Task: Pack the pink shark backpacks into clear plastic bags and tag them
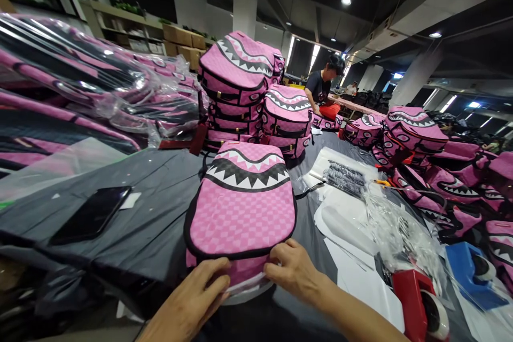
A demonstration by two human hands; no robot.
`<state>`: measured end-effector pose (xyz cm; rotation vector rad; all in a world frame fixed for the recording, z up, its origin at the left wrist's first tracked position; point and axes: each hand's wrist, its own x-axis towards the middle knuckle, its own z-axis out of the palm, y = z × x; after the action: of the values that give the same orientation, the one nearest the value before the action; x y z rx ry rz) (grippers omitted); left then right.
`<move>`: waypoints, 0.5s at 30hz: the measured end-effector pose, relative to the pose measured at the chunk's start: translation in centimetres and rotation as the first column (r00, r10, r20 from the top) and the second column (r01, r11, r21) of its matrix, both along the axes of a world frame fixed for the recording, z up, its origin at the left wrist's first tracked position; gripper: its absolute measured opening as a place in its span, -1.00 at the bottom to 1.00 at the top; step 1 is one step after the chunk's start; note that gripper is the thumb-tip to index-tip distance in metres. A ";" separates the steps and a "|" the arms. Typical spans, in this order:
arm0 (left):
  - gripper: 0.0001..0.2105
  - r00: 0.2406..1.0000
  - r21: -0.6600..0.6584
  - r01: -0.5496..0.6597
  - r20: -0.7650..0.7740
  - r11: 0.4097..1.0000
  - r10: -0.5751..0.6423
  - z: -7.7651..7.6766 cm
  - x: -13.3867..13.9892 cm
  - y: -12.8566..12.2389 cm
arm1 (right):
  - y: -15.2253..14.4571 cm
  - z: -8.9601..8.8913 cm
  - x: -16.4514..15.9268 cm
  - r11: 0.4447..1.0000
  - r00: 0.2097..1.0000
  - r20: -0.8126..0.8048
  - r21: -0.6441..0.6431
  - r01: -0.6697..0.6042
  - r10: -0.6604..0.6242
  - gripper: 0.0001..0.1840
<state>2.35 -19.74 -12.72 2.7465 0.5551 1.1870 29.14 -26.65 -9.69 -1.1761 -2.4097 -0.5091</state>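
— What's closest to you?

— My own forearms, coming in from 7 and 5 o'clock. My left hand [196, 294] is at the near left corner of the pink backpack [244, 219], my right hand [298, 272] at its near right corner.

— Are you gripping it?

— With the right, yes: thumb and curled fingers close on the near edge. My left fingers and thumb touch the edge too, but I cannot tell whether they clench it.

— Where's the backpack?

— Straight ahead, lying flat with its toothed black-and-white band toward 12, on the dark grey table cover [156, 176]. A pale rim [250, 293] shows under its near edge, between my hands.

— And around it?

— A black phone [92, 214] at 9 o'clock, plastic-wrapped bags [80, 75] at 10, a stack of pink bags [236, 88] at 12. A co-worker in a dark top [318, 85] is beyond, at 1. A bundle of black strips [344, 176] lies on white sheets at 3; the red tape dispenser [411, 296] is at 4, with the blue tape dispenser [460, 272] just beyond it.
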 end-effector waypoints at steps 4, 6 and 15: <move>-0.70 0.937 0.051 0.326 -0.148 0.944 -0.316 1.8 0.3 2.3 | 0.6 2.7 0.5 0.971 0.965 0.140 -0.121 -0.204 0.220 -0.81; -0.72 0.884 0.075 0.424 -0.251 0.903 -0.394 3.3 1.0 3.2 | 1.1 3.8 0.7 0.954 0.936 0.233 -0.207 -0.216 0.263 -0.82; -0.80 0.892 0.498 0.452 -0.251 0.741 -0.376 5.0 1.8 4.2 | 2.4 5.8 0.6 0.929 0.877 0.372 -0.320 -0.185 0.303 -0.82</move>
<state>4.15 -15.58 -7.73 3.1668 -0.4750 1.1807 29.74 -24.22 -3.84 -0.9052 -3.0318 -0.3787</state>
